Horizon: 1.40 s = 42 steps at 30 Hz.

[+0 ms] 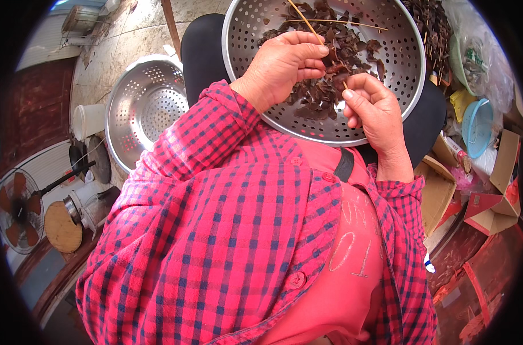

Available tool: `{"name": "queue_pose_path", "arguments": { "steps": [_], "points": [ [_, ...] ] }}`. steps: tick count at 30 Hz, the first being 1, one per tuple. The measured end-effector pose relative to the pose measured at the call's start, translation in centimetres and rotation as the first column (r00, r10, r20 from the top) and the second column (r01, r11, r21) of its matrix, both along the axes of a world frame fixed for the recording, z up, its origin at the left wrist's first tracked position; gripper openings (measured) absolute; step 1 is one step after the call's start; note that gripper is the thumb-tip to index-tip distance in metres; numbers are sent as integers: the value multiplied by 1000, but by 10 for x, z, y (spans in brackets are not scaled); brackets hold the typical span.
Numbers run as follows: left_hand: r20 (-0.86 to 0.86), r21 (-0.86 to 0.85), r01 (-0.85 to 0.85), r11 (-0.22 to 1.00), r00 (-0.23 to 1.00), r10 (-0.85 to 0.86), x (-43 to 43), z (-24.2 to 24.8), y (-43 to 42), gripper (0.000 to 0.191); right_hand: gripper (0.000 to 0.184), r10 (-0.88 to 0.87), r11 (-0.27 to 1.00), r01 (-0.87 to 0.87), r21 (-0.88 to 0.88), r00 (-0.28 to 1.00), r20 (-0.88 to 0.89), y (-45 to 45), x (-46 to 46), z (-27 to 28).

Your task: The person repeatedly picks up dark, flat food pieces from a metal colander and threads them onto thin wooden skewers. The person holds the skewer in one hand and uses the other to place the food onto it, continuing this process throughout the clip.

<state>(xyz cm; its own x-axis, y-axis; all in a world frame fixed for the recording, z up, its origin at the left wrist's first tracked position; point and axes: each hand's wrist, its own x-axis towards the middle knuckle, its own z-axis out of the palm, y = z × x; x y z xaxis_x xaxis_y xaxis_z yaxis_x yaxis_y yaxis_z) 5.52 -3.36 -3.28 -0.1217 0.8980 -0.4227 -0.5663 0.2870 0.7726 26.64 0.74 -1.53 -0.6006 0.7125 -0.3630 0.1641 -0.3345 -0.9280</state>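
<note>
A perforated steel colander point(244, 56) rests on my lap, holding a heap of dark brown pieces point(315, 103) that look like wood ear fungus. My left hand point(287, 64) pinches a thin bamboo skewer point(305, 19), which slants up and away over the bowl. Lower and to the right, my right hand point(371, 108) has a pale skewer end between thumb and forefinger, with a dark piece beside it. Both ends look like one skewer, though my left fingers hide part of its length. Across the heap lies a second skewer point(365, 25).
Left of my leg stands another steel colander point(147, 99), near a white bucket point(88, 120) and a fan point(20, 209). On the right are filled dark skewers point(434, 39), a blue plastic basket point(477, 127) and cardboard boxes point(436, 187).
</note>
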Motion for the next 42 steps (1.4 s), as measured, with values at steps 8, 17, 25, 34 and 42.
{"name": "queue_pose_path", "arguments": {
  "steps": [8, 17, 25, 34, 42],
  "points": [
    [58, 17, 16, 1000, 998, -17, -1, -1, 0, 21, 11, -6, 1000, 6, -8, 1000, -5, -1, 0, 0],
    [10, 9, 43, 999, 999, -43, 1, 4, -1, 19, 14, 26, 1000, -26, 6, 1000, 13, 0, 1, -5],
    [16, -25, 82, 996, 997, -81, 2, 10, -2, 18, 12, 15, 1000, -14, -15, 1000, 16, 1, -2, -1],
    [-196, -29, 177, 984, 964, -179, -6, 19, 7, 18, 13, -15, 1000, 14, -28, 1000, -21, 1, -2, -4],
    [-402, -74, 78, 994, 910, -101, -28, 40, 20, 27, 17, -97, 994, 93, -51, 991, -95, 2, 2, -6]
  ]
}}
